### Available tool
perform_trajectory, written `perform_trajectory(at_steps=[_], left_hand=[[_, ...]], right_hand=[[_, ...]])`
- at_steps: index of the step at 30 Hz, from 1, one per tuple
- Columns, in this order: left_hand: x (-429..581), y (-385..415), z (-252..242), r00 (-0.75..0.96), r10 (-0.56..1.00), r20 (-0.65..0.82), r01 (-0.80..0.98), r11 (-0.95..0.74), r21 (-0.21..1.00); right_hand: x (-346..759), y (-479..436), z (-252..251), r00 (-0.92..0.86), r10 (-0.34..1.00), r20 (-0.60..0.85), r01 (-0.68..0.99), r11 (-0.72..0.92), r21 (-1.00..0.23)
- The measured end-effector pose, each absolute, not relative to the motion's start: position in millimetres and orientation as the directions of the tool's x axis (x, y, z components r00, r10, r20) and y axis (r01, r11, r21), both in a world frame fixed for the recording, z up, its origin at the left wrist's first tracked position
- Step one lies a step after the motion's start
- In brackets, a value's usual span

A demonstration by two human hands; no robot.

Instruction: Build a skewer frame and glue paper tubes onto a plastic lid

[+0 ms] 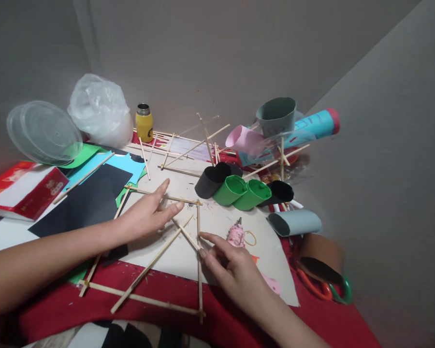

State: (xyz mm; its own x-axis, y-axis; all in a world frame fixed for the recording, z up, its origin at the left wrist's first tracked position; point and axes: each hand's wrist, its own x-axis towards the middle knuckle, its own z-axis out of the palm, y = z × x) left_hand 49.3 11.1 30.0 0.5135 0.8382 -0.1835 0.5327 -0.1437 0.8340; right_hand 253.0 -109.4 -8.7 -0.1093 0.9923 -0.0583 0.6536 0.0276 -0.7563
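1. Red cloth (329,316) and pale card (271,256) lay beneath your four-sided stick frame (200,287).
2. Your left hand (145,212), thumb and forefinger spread, was at its far side!
3. Your right hand (235,270) was beside a short stick (186,234); pinching, I couldn't tell.

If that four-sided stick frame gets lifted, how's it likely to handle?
The stick frame is probably light, being so thin throughout. It may skew, since small corner bindings seem its only joints. The long diagonal stick could slide, as no binding shows where it crosses the near side.
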Motion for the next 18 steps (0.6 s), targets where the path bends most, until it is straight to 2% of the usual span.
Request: perform_trajectory(at_steps=[2,3,5,6,7,9,10,12,14,15,16,18], left_hand=[[37.3,16.4,47.5,0.485,0.874,-0.028,0.639,-0.333,0.694],[30.6,16.5,58.2,0.452,0.890,0.054,0.651,-0.370,0.663],[19.0,10.5,79.2,0.376,0.914,0.151,0.597,-0.364,0.715],[15.6,4.4,87.7,0.356,0.924,0.140,0.529,-0.322,0.785],[14.9,-3.4,93.7,0.370,0.926,0.077,0.434,-0.246,0.867],[23.0,-22.7,96.6,0.492,0.859,-0.143,0.218,0.038,0.975],[31.6,-33.2,93.8,0.599,0.762,-0.247,0.131,0.211,0.969],[53.7,-54.5,83.3,0.730,0.574,-0.370,0.045,0.500,0.865],[72.9,-73.5,74.3,0.796,0.444,-0.410,0.046,0.632,0.773],[77.8,-81.1,72.8,0.792,0.451,-0.411,-0.008,0.681,0.732],[78.4,-87.0,73.9,0.786,0.459,-0.414,-0.049,0.714,0.698],[67.2,-91.5,82.7,0.802,0.467,-0.372,-0.054,0.677,0.734]], right_hand=[[253.8,-110.4,-8.8,-0.129,0.992,-0.008,0.721,0.089,-0.687],[254.9,-112.1,-7.7,-0.140,0.989,0.043,0.758,0.134,-0.639],[257.7,-117.8,-1.7,-0.163,0.969,0.186,0.811,0.238,-0.534],[258.7,-121.5,3.6,-0.171,0.950,0.260,0.821,0.283,-0.496],[258.8,-125.0,10.4,-0.171,0.927,0.333,0.821,0.321,-0.472],[254.8,-129.3,27.5,-0.156,0.865,0.477,0.814,0.385,-0.434],[250.5,-128.8,36.6,-0.156,0.822,0.548,0.815,0.421,-0.398],[239.7,-121.0,52.5,-0.239,0.719,0.653,0.809,0.519,-0.275],[233.9,-105.7,62.0,-0.394,0.647,0.653,0.773,0.617,-0.145],[236.3,-97.6,64.0,-0.420,0.632,0.651,0.769,0.629,-0.115],[243.2,-90.9,64.4,-0.395,0.649,0.650,0.789,0.602,-0.123],[270.1,-86.4,60.9,-0.288,0.687,0.667,0.857,0.496,-0.141]])
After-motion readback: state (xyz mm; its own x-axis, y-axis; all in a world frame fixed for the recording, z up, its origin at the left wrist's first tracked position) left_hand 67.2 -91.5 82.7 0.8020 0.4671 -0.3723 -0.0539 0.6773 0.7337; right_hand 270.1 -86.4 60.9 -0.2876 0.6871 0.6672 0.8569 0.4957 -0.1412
